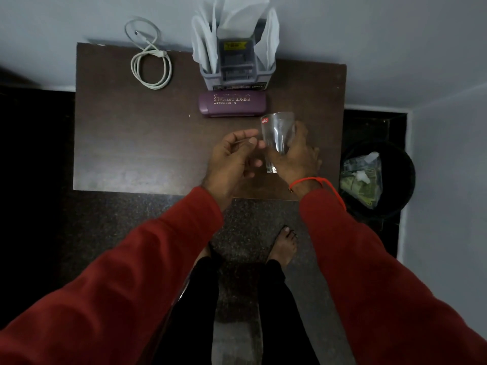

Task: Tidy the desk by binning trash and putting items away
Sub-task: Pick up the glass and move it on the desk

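Observation:
My right hand [295, 156] is closed around a clear drinking glass [276, 130] with a red sticker near its rim, held tilted above the right part of the dark brown desk [126, 143]. My left hand [232, 156] hovers just left of the glass, fingers curled loosely apart, its fingertips close to the glass; whether it pinches anything is unclear. A purple spectacle case [233, 104] lies on the desk behind the hands. Farther back, a coiled white cable [151, 67] lies at the far left of the desk.
A grey organiser [234, 72] stuffed with white papers stands against the wall at the desk's back edge. On the floor to the right of the desk is a black bin [379, 177] holding crumpled plastic and paper. My bare feet stand below the desk's front edge.

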`<state>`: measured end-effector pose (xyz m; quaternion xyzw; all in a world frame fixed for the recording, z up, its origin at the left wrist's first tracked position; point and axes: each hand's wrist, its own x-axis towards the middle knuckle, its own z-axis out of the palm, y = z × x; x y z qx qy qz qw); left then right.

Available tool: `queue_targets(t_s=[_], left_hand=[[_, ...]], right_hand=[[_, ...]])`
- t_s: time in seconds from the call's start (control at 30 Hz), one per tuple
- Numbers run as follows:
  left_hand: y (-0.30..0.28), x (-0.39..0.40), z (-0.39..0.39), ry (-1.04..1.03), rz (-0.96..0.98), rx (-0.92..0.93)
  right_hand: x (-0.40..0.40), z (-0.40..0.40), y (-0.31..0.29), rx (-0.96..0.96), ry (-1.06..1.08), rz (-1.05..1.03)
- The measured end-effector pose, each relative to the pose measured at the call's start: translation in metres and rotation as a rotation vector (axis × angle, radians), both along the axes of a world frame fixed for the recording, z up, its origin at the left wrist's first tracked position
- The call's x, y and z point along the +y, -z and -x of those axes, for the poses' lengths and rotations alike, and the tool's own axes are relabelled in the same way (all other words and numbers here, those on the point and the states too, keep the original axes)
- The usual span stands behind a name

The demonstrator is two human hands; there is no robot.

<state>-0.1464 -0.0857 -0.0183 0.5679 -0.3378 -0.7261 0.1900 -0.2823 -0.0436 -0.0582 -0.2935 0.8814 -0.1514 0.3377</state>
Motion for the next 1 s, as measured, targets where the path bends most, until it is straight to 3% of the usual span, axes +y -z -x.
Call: queue_targets(t_s=[0.2, 0.37, 0.7, 1.0], left_hand=[[0.000, -0.001, -0.002, -0.008, -0.009, -0.006], [-0.001, -0.003, -0.002, -0.008, -0.013, 0.010], [-0.002, 0.002, 0.007, 0.002, -0.022, 0.016], [-0.001, 0.002, 0.008, 0.004, -0.023, 0.008]], right_hand=[[-0.008, -0.002, 0.003, -0.063, 0.072, 0.003], [-0.006, 0.007, -0.003, -0.126, 0.218, 0.158], [-0.009, 0.035, -0.018, -0.082, 0.158, 0.453], [-0.036, 0.057, 0.000, -0.093, 0.227, 0.546]])
